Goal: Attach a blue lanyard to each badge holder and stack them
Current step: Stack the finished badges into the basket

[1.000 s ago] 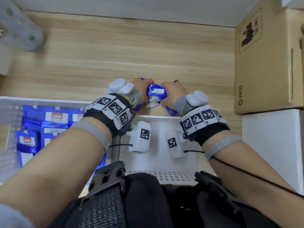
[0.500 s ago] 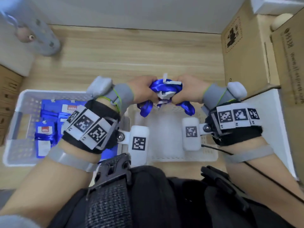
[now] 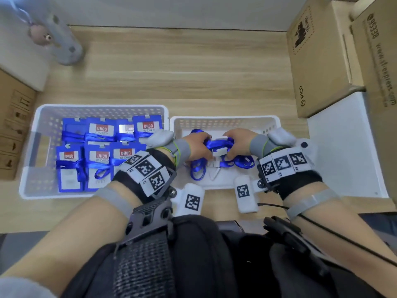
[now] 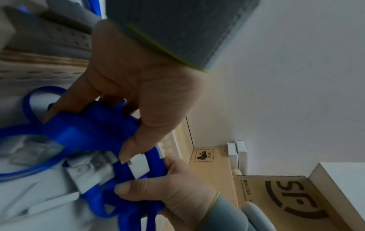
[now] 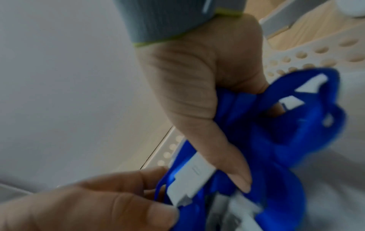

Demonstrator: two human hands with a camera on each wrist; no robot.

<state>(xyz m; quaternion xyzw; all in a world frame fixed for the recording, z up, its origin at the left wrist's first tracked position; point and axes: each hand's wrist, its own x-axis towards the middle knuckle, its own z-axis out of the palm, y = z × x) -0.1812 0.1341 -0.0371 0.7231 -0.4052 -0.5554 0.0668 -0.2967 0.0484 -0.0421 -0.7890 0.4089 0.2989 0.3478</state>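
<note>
Left hand (image 3: 196,147) and right hand (image 3: 238,143) both grip a bundle of blue lanyards (image 3: 219,145) over the right basket (image 3: 225,120); fingertips hidden, clips blurred.

A light wood-grain surface (image 3: 171,67) stretches out beyond the fingers and ends at a plain pale wall (image 3: 171,9). Right of the fingers stand brown cardboard boxes (image 3: 322,61) and a flat white board (image 3: 343,147). More cardboard (image 3: 12,125) sits far left. The light is soft and even.
</note>
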